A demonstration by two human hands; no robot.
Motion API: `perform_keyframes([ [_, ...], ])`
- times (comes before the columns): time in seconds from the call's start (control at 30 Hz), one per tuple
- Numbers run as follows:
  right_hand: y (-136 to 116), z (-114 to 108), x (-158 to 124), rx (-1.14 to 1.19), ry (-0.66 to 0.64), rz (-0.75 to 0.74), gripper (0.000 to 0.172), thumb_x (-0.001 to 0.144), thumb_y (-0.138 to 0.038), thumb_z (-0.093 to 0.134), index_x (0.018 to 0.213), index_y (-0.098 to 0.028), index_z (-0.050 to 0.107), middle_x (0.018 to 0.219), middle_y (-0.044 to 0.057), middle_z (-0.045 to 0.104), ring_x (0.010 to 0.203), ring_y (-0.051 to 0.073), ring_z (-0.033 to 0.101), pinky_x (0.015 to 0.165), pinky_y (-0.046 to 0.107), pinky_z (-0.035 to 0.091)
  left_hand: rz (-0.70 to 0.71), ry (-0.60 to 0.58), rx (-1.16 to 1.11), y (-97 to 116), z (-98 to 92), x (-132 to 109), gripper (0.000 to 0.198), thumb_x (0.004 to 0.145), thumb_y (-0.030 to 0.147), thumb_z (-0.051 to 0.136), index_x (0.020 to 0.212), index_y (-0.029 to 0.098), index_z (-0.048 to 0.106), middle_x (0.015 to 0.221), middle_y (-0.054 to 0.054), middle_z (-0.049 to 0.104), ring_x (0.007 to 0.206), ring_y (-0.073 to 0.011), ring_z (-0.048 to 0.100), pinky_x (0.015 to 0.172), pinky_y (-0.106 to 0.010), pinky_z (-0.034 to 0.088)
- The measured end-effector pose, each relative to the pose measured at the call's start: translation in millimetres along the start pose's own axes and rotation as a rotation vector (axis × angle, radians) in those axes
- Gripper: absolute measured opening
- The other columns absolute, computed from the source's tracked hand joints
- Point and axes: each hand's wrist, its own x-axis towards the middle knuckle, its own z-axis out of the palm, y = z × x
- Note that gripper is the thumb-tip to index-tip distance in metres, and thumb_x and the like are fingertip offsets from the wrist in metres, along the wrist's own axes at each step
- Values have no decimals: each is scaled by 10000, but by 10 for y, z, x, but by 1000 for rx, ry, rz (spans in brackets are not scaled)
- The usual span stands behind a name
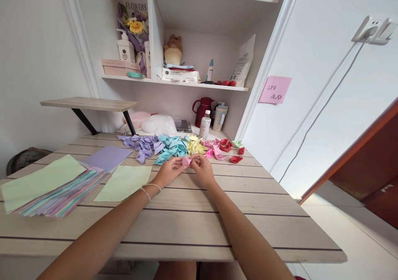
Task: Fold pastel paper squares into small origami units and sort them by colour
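Note:
Between my two hands is a small folded piece of pink paper (186,161), just above the table. My left hand (169,171), with bracelets at the wrist, pinches its left side. The fingers of my right hand (202,170) close on its right side. Right behind the hands lie folded paper boats in colour groups: purple boats (144,156), blue boats (171,147), yellow boats (195,145), pink boats (218,152) and red boats (236,159). A pale green folded piece (237,143) lies at the far right of the row.
A fanned stack of coloured paper (59,197), a purple sheet (108,156) and a pale green sheet (126,182) lie left on the slatted table (186,230). Behind the boats stand a bottle (205,126), a red jug (202,110) and a small raised shelf (88,103).

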Motion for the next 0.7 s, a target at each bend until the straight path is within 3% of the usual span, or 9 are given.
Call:
perform_keyframes([
  [0.13, -20, 13, 2, -6, -18, 12, 142, 703, -215, 473, 810, -168, 554, 701, 19, 639, 660, 150, 609, 615, 257, 470, -157, -103, -288, -17, 0, 6, 406, 661, 410, 673, 937, 117, 624, 899, -115, 682, 765, -210, 658, 738, -384, 524],
  [0.23, -59, 2, -2, -61, -35, -8, 131, 701, -217, 485, 778, -167, 578, 787, 36, 657, 755, 166, 612, 635, 257, 468, -161, -30, -308, -54, -23, 23, 373, 654, 409, 679, 889, 122, 646, 847, -90, 692, 751, -197, 655, 737, -364, 524],
  [0.33, -80, -28, 2, -81, -50, -3, 170, 723, -251, 514, 840, -165, 603, 839, 47, 662, 782, 167, 609, 644, 260, 470, -81, 6, -180, -70, -52, 37, 313, 688, 409, 645, 840, 137, 666, 823, -69, 691, 743, -186, 642, 708, -335, 523],
  [0.47, -69, -84, 16, -175, -91, -56, 305, 723, -329, 603, 987, -177, 621, 849, 51, 671, 711, 155, 598, 620, 257, 470, 129, 1, 181, -24, -102, 33, 250, 743, 388, 593, 818, 174, 697, 810, -60, 684, 785, -186, 615, 722, -316, 490],
  [0.57, -61, -120, 23, -329, -126, -148, 193, 737, -312, 612, 877, -197, 678, 801, 42, 678, 676, 146, 579, 607, 247, 456, 244, -16, 385, 20, -128, 21, 213, 775, 352, 567, 812, 197, 708, 768, -52, 677, 765, -174, 591, 721, -300, 457],
  [0.7, -83, -150, 13, -539, -155, -214, 91, 740, -258, 613, 756, -217, 692, 749, 26, 673, 693, 151, 571, 631, 252, 431, 290, -56, 467, 40, -133, 11, 242, 808, 341, 527, 722, 200, 703, 717, -44, 658, 720, -161, 563, 690, -277, 433],
])
